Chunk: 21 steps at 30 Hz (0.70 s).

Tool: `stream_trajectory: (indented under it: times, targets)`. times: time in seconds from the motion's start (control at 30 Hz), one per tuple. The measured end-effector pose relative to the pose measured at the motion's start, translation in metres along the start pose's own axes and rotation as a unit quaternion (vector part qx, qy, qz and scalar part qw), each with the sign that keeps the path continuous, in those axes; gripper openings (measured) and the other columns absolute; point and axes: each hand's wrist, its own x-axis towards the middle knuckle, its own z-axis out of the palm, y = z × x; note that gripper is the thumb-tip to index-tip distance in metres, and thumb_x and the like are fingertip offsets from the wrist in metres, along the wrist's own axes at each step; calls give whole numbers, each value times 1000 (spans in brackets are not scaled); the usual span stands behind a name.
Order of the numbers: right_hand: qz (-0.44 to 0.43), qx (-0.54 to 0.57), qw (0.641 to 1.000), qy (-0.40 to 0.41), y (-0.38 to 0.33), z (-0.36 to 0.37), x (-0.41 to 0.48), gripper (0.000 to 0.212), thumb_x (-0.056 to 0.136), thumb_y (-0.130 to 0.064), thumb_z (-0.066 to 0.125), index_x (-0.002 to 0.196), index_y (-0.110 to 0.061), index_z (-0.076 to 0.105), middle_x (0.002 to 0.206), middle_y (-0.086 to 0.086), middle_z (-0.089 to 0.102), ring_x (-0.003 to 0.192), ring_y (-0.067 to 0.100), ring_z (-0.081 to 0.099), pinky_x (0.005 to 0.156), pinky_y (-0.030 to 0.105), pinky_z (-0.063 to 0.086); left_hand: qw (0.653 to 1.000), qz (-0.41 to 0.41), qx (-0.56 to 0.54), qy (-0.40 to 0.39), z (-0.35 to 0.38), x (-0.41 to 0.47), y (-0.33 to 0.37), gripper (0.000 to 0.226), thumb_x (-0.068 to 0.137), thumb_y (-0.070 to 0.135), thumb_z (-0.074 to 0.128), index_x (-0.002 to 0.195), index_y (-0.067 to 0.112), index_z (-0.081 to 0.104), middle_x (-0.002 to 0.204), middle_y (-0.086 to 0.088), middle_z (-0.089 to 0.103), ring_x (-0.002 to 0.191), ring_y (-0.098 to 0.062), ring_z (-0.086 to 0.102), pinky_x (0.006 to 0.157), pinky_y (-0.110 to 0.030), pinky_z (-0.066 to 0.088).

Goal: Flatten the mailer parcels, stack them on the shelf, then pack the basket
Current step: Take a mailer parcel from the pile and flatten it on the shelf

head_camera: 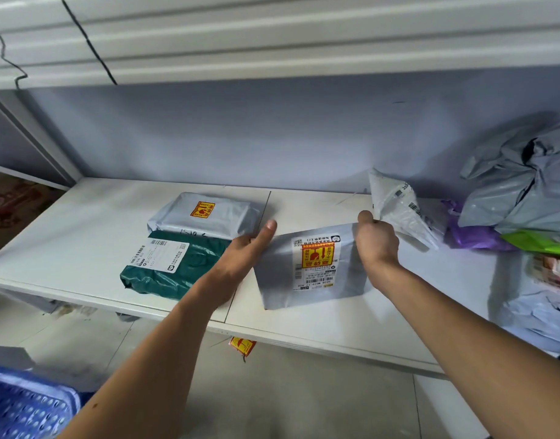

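Mailer [310, 267]: grey, with a white label and a yellow-and-red sticker facing up, over the middle of the shelf [82, 236], just right of the board seam; whether it lies flat or is lifted, cannot tell
Left hand [240, 251]: grips the mailer's far left corner, thumb straight along the top, fingers hidden beneath
Right hand [378, 242]: fingers curled, pinching the far right corner
Green mailer [177, 280]: lies on the shelf left of the held one, label up, partly under the left forearm
Grey parcel [205, 217]: behind the green mailer, touching it
White mailer [399, 207]: crumpled, tilted up, just behind the right hand
Pile [525, 191]: crumpled grey bags at the right end, purple bag [471, 236] at its foot
Basket [22, 403]: blue, perforated, on the floor at lower left
Sticker [242, 345]: yellow, hangs below the shelf edge
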Motion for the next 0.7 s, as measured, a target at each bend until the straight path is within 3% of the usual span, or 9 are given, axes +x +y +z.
stream_trajectory:
  times: [0.07, 0.17, 0.27, 0.37, 0.43, 0.5, 0.6, 0.7]
  targets:
    - [11, 5, 1000, 12, -2, 0, 3, 36, 94, -32, 37, 73, -7, 52, 89, 15, 58, 86, 32, 52, 75, 34, 39, 999, 1, 6, -48, -9, -2, -8, 52, 76, 62, 64, 115, 28, 58, 114, 7, 66, 108, -8, 60, 99, -29, 45]
    - [17, 2, 1000, 18, -5, 2, 8, 34, 95, -31, 37, 86, -4, 55, 94, 16, 56, 87, 31, 50, 76, 33, 37, 998, 10, -4, -63, -12, 1, -16, 45, 80, 28, 76, 120, 17, 58, 112, -2, 70, 103, -15, 67, 87, -26, 54]
    - [22, 20, 1000, -4, -1, 4, 10, 34, 92, -34, 38, 81, -7, 55, 87, 12, 56, 80, 29, 50, 71, 33, 37, 998, 49, -23, -10, -9, 5, -23, 36, 81, 16, 77, 113, 13, 62, 106, -4, 73, 97, -15, 70, 81, -24, 57]
    - [40, 111, 990, -79, 4, 0, 10, 32, 89, -44, 42, 77, -15, 51, 80, 4, 54, 75, 23, 50, 70, 34, 39, 996, 63, -57, 27, -3, 8, -30, 25, 82, 17, 75, 104, 18, 65, 96, 3, 75, 90, -11, 71, 72, -19, 55]
    - [57, 165, 974, -144, 9, -3, 13, 50, 84, -64, 49, 100, -19, 63, 101, -1, 67, 97, 20, 61, 92, 36, 45, 993, 56, -85, 53, 2, 10, -29, 22, 84, 26, 74, 103, 18, 67, 95, 2, 76, 90, -16, 72, 73, -25, 58]
    - [46, 157, 963, -214, 14, -6, 10, 68, 75, -75, 57, 115, -20, 65, 110, 0, 72, 102, 20, 68, 97, 40, 49, 987, 26, -111, 113, 2, 14, -27, 37, 84, 45, 72, 102, 13, 69, 95, -4, 76, 90, -24, 73, 78, -36, 59]
    - [17, 146, 952, -270, 18, -6, 7, 55, 80, -55, 70, 120, -17, 61, 108, 4, 73, 98, 24, 71, 93, 43, 53, 976, -14, -120, 183, -2, 23, -24, 50, 84, 57, 65, 101, 11, 69, 94, -6, 75, 87, -27, 72, 81, -42, 59]
    - [-18, 135, 950, -279, 18, -4, 4, 37, 88, -37, 69, 117, -15, 64, 105, 4, 74, 95, 24, 72, 92, 46, 54, 974, -35, -75, 213, -3, 27, -29, 49, 84, 61, 62, 93, 14, 69, 95, -7, 73, 89, -27, 70, 86, -47, 56]
